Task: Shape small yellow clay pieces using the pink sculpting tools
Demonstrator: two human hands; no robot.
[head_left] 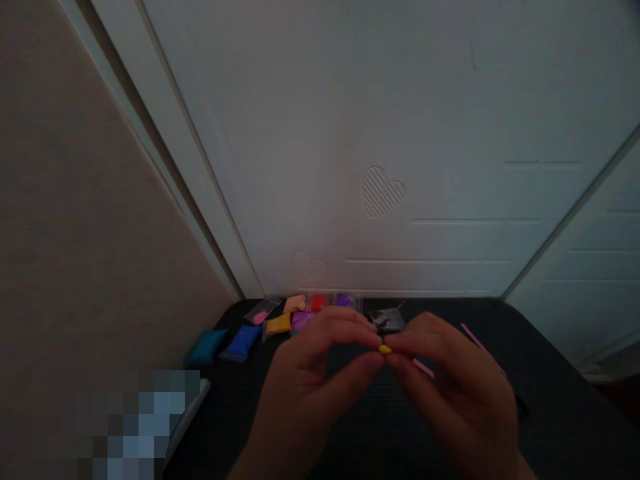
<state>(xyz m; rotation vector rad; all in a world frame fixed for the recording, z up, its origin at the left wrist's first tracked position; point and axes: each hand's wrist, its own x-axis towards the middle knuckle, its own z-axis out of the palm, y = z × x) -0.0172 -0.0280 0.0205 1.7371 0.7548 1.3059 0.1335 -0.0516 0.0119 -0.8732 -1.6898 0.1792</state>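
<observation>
A small yellow lump of modelling clay [385,349] sits between the fingertips of both hands, above the dark table. My left hand [320,373] is closed in a pinch on its left side, thumb below and index finger above. From the other side my right hand [455,387] pinches it the same way, thumb and index finger meeting at the lump. The fingertips hide part of the clay. Behind the right hand lies a pink stick [423,368], partly covered by the fingers.
On the table's [380,427] far left lie a teal packet [206,347], a blue packet [243,343], a yellow packet [278,325], a red packet [317,303] and a purple packet [345,301]. A black packet [387,319] and another pink stick [477,341] lie farther right. White panels [320,133] rise behind.
</observation>
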